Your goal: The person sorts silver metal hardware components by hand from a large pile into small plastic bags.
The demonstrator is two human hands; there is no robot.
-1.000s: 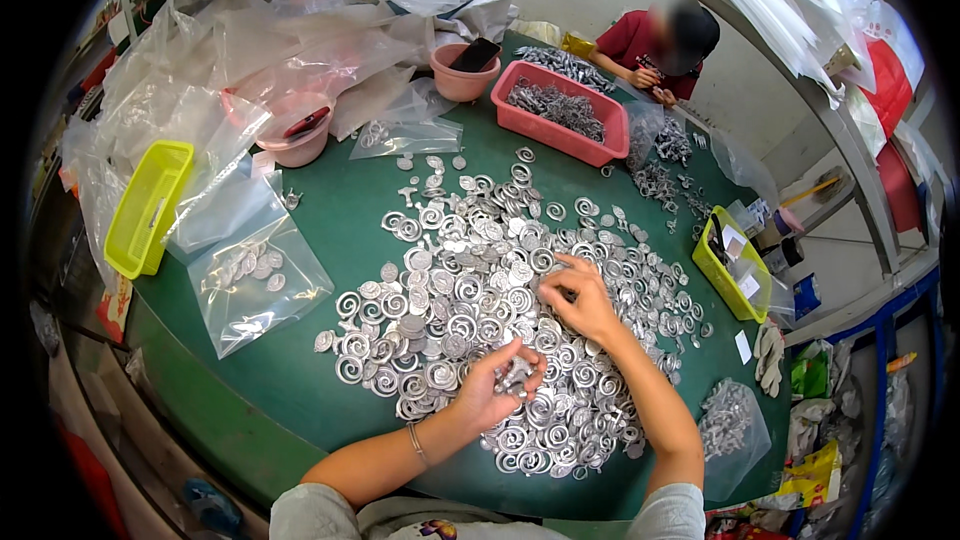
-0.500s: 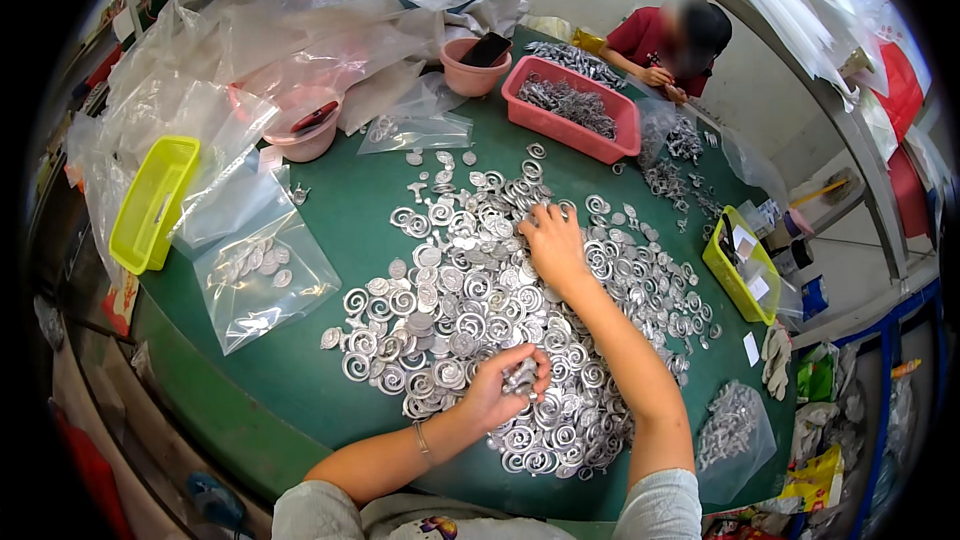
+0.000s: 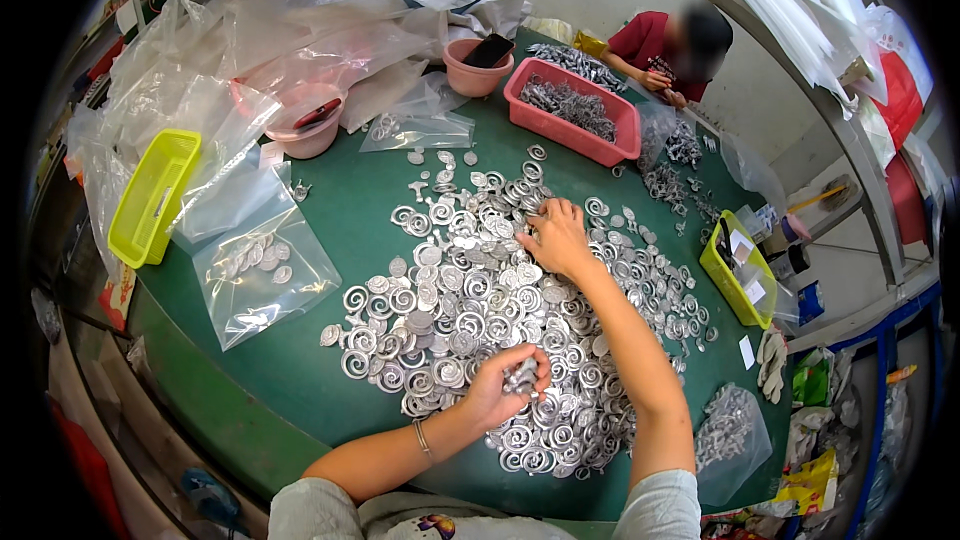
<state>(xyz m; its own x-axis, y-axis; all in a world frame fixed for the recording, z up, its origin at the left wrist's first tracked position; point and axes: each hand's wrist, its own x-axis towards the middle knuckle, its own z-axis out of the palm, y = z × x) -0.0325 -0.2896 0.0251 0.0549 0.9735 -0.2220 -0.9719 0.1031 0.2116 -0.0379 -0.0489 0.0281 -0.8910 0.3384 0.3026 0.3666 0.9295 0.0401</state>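
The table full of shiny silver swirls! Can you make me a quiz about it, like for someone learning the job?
1. True or false: near the pile of silvery pieces, the left hand is empty.

2. How many yellow-green baskets can you count in the picture?

3. Pick one. Where is the right hand?
A: inside a yellow-green basket
B: at the far part of the pile
C: clasping the left hand

Key:
1. False; it has small silvery bits in it.
2. Two, one toward each side of the picture.
3. B.
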